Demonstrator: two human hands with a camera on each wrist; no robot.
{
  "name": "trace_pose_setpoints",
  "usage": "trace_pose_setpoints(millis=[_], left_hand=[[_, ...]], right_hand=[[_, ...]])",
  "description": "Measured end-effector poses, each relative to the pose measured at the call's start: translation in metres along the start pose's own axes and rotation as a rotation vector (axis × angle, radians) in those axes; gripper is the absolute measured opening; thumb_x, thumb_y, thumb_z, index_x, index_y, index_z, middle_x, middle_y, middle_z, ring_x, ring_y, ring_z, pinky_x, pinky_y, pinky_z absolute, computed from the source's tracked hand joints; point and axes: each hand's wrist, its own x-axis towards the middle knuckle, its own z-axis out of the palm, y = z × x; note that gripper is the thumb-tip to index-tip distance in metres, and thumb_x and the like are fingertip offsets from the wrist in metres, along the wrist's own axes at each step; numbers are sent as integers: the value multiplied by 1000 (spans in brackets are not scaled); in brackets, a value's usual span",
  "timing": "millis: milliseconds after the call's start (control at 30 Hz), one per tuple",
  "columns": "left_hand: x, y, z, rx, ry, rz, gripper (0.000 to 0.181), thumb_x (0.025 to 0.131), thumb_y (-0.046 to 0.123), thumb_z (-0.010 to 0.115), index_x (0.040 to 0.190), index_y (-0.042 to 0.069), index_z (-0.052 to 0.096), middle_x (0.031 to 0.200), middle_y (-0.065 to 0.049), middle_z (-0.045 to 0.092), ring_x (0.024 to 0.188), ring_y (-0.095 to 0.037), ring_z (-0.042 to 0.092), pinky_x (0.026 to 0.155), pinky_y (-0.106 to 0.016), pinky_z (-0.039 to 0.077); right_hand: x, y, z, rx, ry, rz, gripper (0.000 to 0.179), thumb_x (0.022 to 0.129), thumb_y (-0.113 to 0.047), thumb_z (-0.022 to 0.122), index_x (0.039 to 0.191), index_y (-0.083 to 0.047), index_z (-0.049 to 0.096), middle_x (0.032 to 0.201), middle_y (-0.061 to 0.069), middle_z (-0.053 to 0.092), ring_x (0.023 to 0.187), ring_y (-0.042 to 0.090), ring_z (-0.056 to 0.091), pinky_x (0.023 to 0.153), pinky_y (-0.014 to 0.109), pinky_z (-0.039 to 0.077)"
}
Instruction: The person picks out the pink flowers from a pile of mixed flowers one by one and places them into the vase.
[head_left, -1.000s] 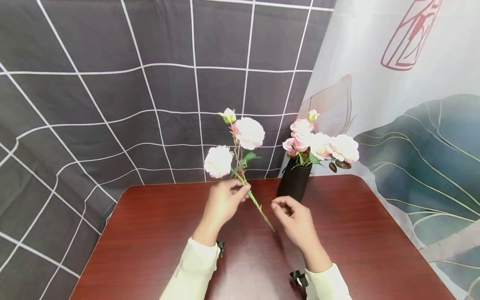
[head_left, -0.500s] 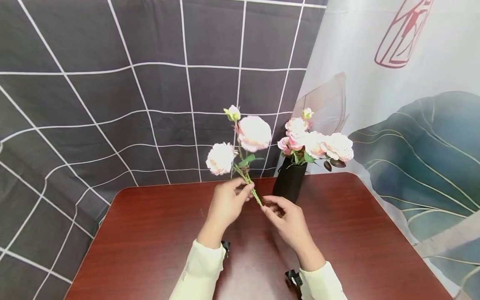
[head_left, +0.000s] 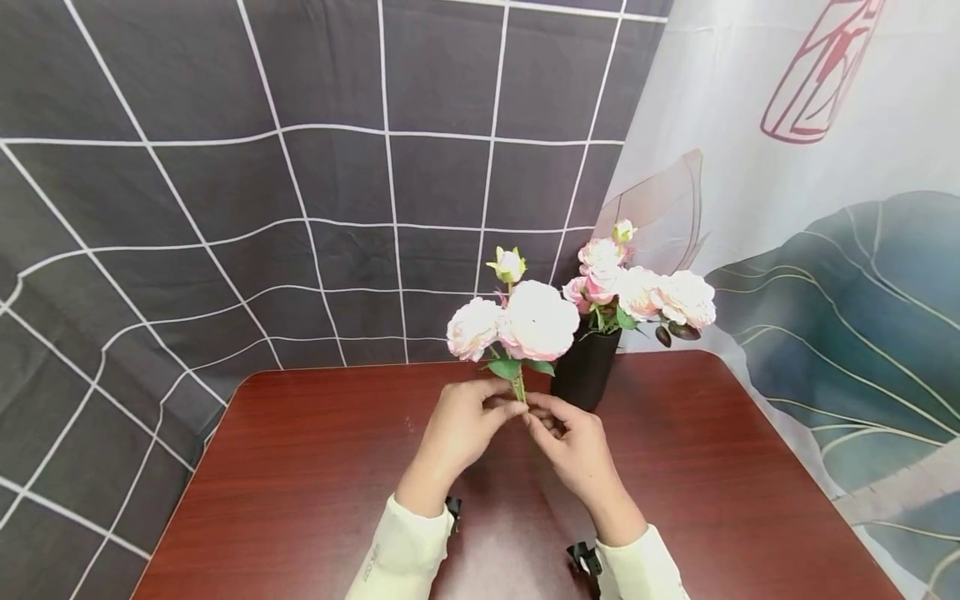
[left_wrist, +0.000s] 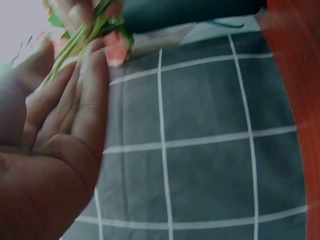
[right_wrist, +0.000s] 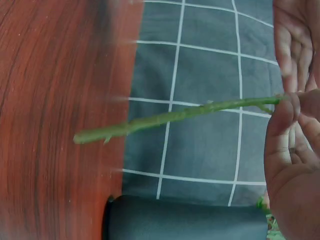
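Note:
A spray of pale pink peony-like flowers stands nearly upright above the table in the head view, with two full blooms, a bud and green leaves. My left hand pinches its stem just under the leaves. Close against it, my right hand pinches the same stem with thumb and fingertips. In the right wrist view the bare lower stem sticks out beyond the fingers, its cut end free. My hands hide that part in the head view. Leaves and stems show between the fingers in the left wrist view.
Behind my right hand a black vase holds more pink flowers leaning right. The red-brown wooden table ends at a dark grid-patterned cloth at the back. A pale printed curtain hangs on the right.
My right hand has come to the stem and now pinches it beside the left hand. The spray has turned more upright, and its blooms have shifted right and lower.

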Motion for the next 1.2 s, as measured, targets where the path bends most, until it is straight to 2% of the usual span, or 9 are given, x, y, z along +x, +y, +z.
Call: trace_pose_setpoints(millis=[133, 267, 400, 500, 633, 733, 800, 867, 1200], left_hand=[[-10, -3, -13, -50, -39, -55, 27, 104, 16, 83, 130, 9, 84, 124, -7, 88, 106, -23, 87, 95, -43, 70], [-21, -10, -25, -49, -25, -104, 22, 105, 12, 80, 126, 10, 85, 121, -5, 88, 104, -24, 87, 98, -48, 69], [-29, -19, -36, -44, -15, -182, 19, 105, 15, 80, 123, 16, 86, 117, -1, 88, 100, -20, 87, 97, -47, 69], [-32, -25, -43, -53, 6, -210, 18, 106, 16, 79, 123, 19, 85, 118, 0, 88, 101, -21, 87, 99, -48, 69], [-34, -30, -50, -31, 27, -205, 18, 107, 16, 79, 121, 23, 87, 124, 1, 87, 110, -24, 86, 103, -51, 67], [-36, -32, -53, -12, 25, -197, 18, 107, 17, 79, 121, 25, 88, 126, 1, 87, 117, -25, 84, 106, -52, 66], [-37, -33, -55, -8, 19, -194, 18, 107, 17, 79, 121, 24, 88, 127, 0, 86, 121, -26, 83, 107, -52, 65], [-38, -33, -55, -13, 9, -200, 18, 107, 17, 79, 121, 24, 88, 127, 0, 86, 121, -26, 83, 108, -52, 65], [-35, -37, -56, -21, -14, -197, 19, 107, 16, 79, 120, 25, 88, 126, 1, 86, 124, -26, 81, 110, -52, 65]], right_hand=[[0, 1, -11, 33, 66, 0, 25, 98, 6, 81, 120, -2, 83, 88, 15, 84, 76, -7, 66, 63, 12, 54], [0, -5, -35, 51, 213, -44, 26, 90, 16, 79, 114, 4, 81, 83, 9, 81, 73, -9, 66, 64, 9, 54], [5, -18, -81, 34, 427, -85, 17, 88, 20, 74, 101, 10, 78, 80, -16, 75, 67, -11, 60, 63, 7, 50], [18, -30, -126, 71, 599, -29, 19, 93, 15, 72, 106, 7, 82, 78, -22, 72, 62, -7, 62, 60, 8, 49], [38, -32, -181, 342, 818, 31, 24, 96, 11, 71, 117, 8, 81, 73, -3, 79, 55, 5, 69, 56, 15, 56], [56, -19, -205, 594, 925, -17, 19, 95, 15, 70, 112, 13, 78, 74, 12, 80, 52, 15, 69, 51, 20, 56], [72, -6, -210, 688, 937, -32, 18, 95, 17, 69, 111, 12, 77, 76, 15, 80, 53, 17, 69, 51, 21, 57], [87, 4, -209, 692, 912, -5, 18, 97, 15, 70, 111, 7, 77, 78, 14, 81, 56, 16, 71, 54, 21, 59], [131, 18, -190, 434, 679, 143, 22, 104, 1, 76, 120, -13, 81, 88, -6, 83, 73, 8, 70, 68, 15, 58]])
